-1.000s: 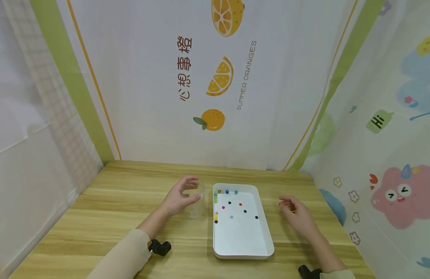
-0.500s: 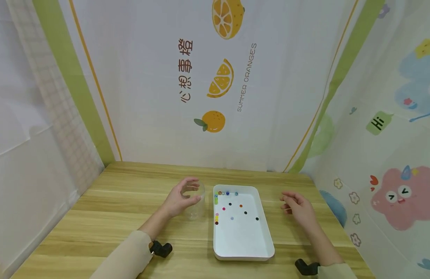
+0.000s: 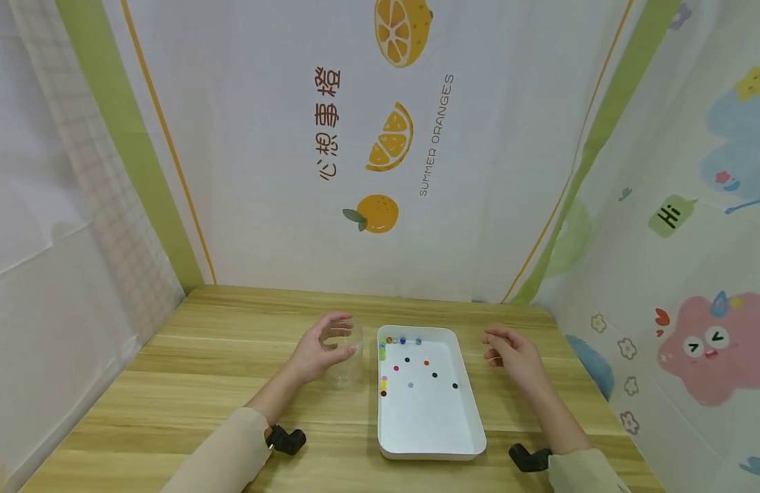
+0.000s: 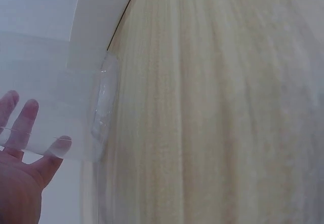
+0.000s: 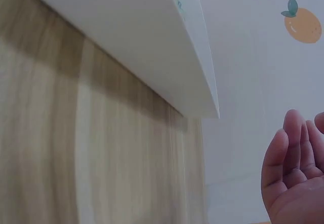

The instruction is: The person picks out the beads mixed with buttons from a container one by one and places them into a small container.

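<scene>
My left hand (image 3: pixel 313 353) grips a clear plastic cup (image 3: pixel 343 373), fingers and thumb curled round its upper part. The cup stands upright on the table, close to the left side of a white rectangular tray (image 3: pixel 431 430). In the left wrist view, the fingers show against the transparent cup (image 4: pixel 55 82), its base near the wood. Small coloured round beads (image 3: pixel 402 340) lie in the tray, mostly along its far left corner and left wall. To the right of the tray my right hand (image 3: pixel 517 355) hovers, fingers loosely bent, holding nothing.
A wooden table (image 3: pixel 232 342) carries the tray and cup. Behind it hangs a white curtain (image 3: pixel 263 239) printed with oranges, and a patterned curtain (image 3: pixel 682 260) hangs at the right. Black wrist cameras (image 3: pixel 286 440) are strapped at both wrists.
My right hand has shifted slightly left and toward the tray, its fingers spreading a little. The left hand, cup, tray and beads stay in place.
</scene>
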The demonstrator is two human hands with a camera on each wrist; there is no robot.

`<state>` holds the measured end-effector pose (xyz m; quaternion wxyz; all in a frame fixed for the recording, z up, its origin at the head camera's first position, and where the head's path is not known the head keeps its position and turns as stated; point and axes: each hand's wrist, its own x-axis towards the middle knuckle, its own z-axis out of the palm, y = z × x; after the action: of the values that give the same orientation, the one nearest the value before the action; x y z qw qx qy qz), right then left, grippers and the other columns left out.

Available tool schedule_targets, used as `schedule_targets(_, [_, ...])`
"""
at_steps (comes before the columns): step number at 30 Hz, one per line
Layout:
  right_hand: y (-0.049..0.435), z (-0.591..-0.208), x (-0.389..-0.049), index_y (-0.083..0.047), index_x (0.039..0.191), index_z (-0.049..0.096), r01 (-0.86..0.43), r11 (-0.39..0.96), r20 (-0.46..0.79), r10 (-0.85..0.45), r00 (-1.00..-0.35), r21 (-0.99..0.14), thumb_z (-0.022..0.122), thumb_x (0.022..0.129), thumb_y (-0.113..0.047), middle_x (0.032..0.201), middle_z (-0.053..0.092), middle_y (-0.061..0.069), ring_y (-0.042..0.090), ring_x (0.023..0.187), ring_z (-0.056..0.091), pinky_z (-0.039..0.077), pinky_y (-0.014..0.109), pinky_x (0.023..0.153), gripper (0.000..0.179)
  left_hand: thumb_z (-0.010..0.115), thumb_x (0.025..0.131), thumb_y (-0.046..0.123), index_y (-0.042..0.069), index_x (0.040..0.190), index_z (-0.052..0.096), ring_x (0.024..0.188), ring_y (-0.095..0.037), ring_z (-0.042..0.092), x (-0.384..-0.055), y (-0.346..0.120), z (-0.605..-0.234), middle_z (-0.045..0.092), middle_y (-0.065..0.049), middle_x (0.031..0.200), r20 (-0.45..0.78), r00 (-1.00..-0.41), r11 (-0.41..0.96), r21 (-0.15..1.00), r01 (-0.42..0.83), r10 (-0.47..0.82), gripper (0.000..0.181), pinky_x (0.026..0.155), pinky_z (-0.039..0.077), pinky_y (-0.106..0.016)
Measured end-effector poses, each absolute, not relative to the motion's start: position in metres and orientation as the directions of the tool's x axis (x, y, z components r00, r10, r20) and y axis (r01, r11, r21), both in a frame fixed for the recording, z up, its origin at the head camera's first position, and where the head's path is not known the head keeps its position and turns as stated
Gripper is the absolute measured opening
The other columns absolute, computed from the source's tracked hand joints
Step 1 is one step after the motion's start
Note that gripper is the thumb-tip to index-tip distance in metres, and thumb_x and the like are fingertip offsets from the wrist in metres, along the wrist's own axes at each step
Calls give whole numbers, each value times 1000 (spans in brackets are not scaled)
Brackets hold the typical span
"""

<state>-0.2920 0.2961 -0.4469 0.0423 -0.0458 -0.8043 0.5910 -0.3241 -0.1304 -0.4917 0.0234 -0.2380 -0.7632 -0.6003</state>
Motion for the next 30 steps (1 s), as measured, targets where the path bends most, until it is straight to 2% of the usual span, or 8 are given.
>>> schedule_targets(11, [273,-436,-308,-3,141,67,-24,276,47,74,-996,-961,61,113,-25,111,75,-5,12,89,72,62,25,80,36,79,98,17,13,155,52,141,-52,58,-324,-129,-493,61,-24,151,308,-892,161,913,374,330,64,114,51,-67])
schedule_targets(30, [229,-437,-340,-1,136,70,-56,266,52,-22,-998,-962,67,110,-23,112,77,4,16,88,72,60,25,78,35,80,97,18,12,154,51,140,-48,60,-324,-129,-492,63,-23,151,304,-897,170,914,370,320,64,114,52,-66])
